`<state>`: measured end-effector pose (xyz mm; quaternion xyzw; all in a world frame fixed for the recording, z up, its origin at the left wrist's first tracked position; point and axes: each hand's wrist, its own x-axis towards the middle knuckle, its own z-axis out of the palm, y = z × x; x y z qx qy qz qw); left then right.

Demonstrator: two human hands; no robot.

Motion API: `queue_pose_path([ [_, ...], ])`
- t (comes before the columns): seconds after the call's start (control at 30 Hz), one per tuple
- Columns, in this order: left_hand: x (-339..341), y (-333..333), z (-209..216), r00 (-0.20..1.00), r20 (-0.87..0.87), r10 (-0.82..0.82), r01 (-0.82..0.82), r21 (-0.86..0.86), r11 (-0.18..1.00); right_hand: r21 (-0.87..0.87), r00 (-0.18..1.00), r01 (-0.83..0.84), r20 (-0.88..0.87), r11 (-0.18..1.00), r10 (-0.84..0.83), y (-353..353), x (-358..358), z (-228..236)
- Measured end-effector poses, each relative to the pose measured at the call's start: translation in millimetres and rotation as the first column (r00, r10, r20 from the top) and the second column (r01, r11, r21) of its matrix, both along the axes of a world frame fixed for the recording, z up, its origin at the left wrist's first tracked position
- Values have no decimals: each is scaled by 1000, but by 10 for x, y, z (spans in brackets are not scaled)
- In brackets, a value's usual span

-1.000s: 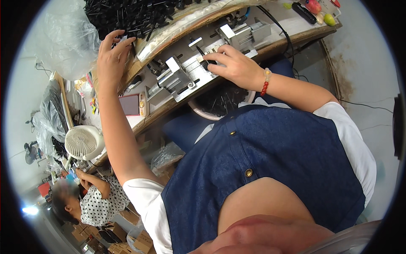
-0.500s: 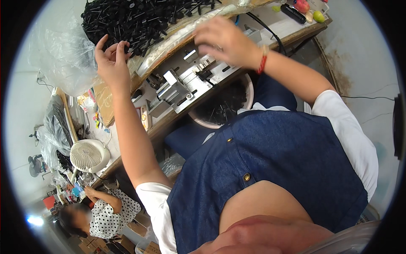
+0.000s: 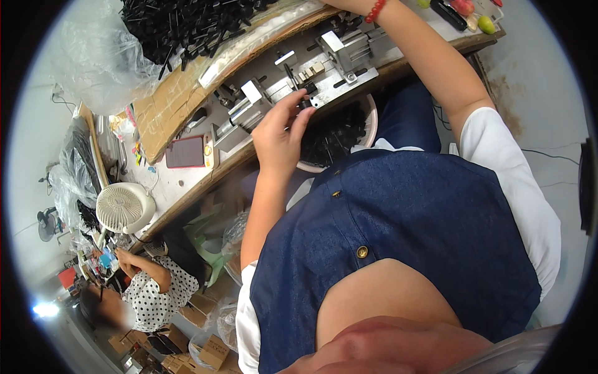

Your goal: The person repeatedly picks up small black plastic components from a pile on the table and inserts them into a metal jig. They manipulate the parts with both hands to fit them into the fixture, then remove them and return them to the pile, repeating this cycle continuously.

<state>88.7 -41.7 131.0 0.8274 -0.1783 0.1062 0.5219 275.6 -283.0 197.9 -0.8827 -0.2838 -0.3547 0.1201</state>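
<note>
My left hand (image 3: 281,129) is at the front edge of a metal jig (image 3: 299,84), thumb and fingers closed on a small black part (image 3: 305,103). The part sits beside a dark block at the middle of the jig; whether it touches the jig I cannot tell. My right hand (image 3: 350,4) reaches beyond the jig's right end, cut off by the upper edge, so its fingers do not show. A large heap of black stemmed parts (image 3: 187,28) lies on the far side of the bench, behind a cardboard edge (image 3: 177,109).
Below the jig stands a pale round tub (image 3: 372,118) holding black parts. A phone (image 3: 185,152) and a white fan (image 3: 126,207) are on the bench at left. Fruit (image 3: 486,24) lies at the far right. A co-worker in a dotted top (image 3: 163,292) sits at lower left.
My left hand has come from the heap down and right to the jig, with a black part in it. My right hand has moved up to the upper edge of the view.
</note>
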Motion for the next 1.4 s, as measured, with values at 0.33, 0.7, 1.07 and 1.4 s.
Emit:
queue_pose_path([
  [0.33, 107, -213, -355, 958, 256, 127, -185, 214, 959, 295, 994, -110, 10, 949, 112, 18, -831, 160],
  [0.7, 91, -216, -343, 948, 301, 99, -196, 310, 930, 441, 942, -221, -135, 870, 308, 44, -1289, -25],
  [1.07, 517, 242, 208, 812, 570, 127, -311, 237, 920, 315, 852, -312, -324, 896, 410, 210, -1683, -512],
  [1.4, 1642, 1047, 706, 895, 442, 58, -372, 669, 643, -39, 954, -226, -209, 973, 214, 401, -1587, -858],
])
